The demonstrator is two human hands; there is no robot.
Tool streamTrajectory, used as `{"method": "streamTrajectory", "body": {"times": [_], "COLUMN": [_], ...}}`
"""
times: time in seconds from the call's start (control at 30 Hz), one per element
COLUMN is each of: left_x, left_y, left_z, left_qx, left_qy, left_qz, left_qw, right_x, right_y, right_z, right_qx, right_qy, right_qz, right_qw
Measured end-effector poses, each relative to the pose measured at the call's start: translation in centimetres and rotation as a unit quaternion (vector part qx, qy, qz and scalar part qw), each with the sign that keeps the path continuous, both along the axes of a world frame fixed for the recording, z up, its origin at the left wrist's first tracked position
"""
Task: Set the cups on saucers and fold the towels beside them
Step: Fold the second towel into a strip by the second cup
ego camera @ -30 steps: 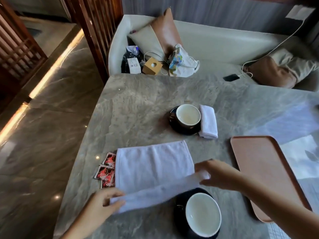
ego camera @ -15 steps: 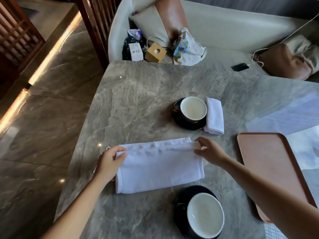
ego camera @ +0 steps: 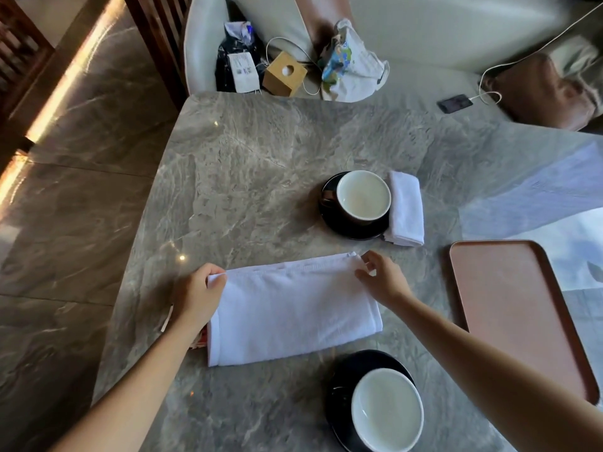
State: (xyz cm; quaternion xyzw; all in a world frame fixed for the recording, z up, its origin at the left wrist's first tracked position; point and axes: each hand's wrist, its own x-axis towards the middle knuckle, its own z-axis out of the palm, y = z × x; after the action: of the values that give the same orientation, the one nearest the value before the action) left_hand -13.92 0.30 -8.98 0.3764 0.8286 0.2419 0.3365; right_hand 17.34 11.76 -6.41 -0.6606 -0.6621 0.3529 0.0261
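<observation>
A white towel (ego camera: 293,308), folded in half, lies flat on the marble table (ego camera: 261,158) in front of me. My left hand (ego camera: 199,295) grips its far left corner. My right hand (ego camera: 381,278) pinches its far right corner loosely. A white-lined dark cup (ego camera: 386,409) stands on a black saucer (ego camera: 342,370) at the near edge, right of the towel. Farther off, a second cup (ego camera: 363,195) sits on its saucer (ego camera: 329,220), with a small folded towel (ego camera: 406,210) touching the saucer's right side.
A pink tray (ego camera: 509,305) lies at the right. Red packets (ego camera: 200,340) peek out under the towel's left end. Behind the table, a sofa holds bags, a wooden box (ego camera: 284,78) and a phone (ego camera: 455,103) on a cable.
Both hands carried the towel's near edge over to the far edge, folding it in half, and now rest at the far corners. The view tilted down.
</observation>
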Motion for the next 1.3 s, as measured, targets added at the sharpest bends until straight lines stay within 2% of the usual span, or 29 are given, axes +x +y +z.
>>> {"method": "streamTrajectory", "body": {"times": [0.17, 0.43, 0.47, 0.57, 0.6, 0.67, 0.73, 0.83, 0.9, 0.97, 1.17, 1.3], "left_x": [0.0, 0.3, 0.5, 2.2, 3.4, 6.2, 8.5, 9.1, 8.4, 7.7, 7.8, 8.0], "left_y": [0.8, 1.2, 1.1, 0.2, -0.4, -1.8, -2.9, -3.3, -3.5, -3.9, -4.3, -4.5], "left_z": [0.3, 1.1, 1.7, 3.3, 3.6, 3.5, 2.2, 0.0, -1.2, -1.9, -2.4, -3.0], "left_qx": [-0.042, -0.046, -0.034, 0.07, 0.108, 0.13, 0.089, 0.019, 0.008, -0.001, -0.018, -0.016], "left_qy": [0.023, 0.04, 0.056, 0.201, 0.227, 0.246, 0.261, 0.308, 0.328, 0.331, 0.322, 0.344], "left_qz": [-0.008, -0.013, -0.004, -0.018, -0.051, -0.174, -0.298, -0.382, -0.403, -0.4, -0.337, -0.335], "left_qw": [0.999, 0.998, 0.998, 0.977, 0.967, 0.945, 0.914, 0.871, 0.854, 0.855, 0.884, 0.877], "right_x": [-0.4, -0.6, -0.6, -0.6, -1.0, -2.3, -4.0, -5.1, -4.5, -3.6, 0.2, 1.3], "right_y": [0.0, 0.2, 0.0, -0.8, -1.3, -2.6, -4.1, -5.3, -5.0, -4.5, -2.8, -2.2], "right_z": [-0.2, -0.2, 0.1, 1.0, 1.2, 1.2, -0.1, -2.8, -4.1, -4.6, -4.6, -4.5], "right_qx": [-0.007, -0.011, 0.018, 0.197, 0.242, 0.271, 0.248, 0.153, 0.16, 0.184, 0.191, 0.188], "right_qy": [-0.028, -0.09, -0.099, -0.115, -0.108, -0.08, -0.06, -0.067, -0.082, -0.094, -0.098, -0.108], "right_qz": [-0.008, 0.032, 0.051, 0.127, 0.162, 0.254, 0.374, 0.495, 0.51, 0.513, 0.464, 0.448], "right_qw": [1.0, 0.995, 0.994, 0.965, 0.951, 0.925, 0.892, 0.853, 0.841, 0.833, 0.86, 0.867]}}
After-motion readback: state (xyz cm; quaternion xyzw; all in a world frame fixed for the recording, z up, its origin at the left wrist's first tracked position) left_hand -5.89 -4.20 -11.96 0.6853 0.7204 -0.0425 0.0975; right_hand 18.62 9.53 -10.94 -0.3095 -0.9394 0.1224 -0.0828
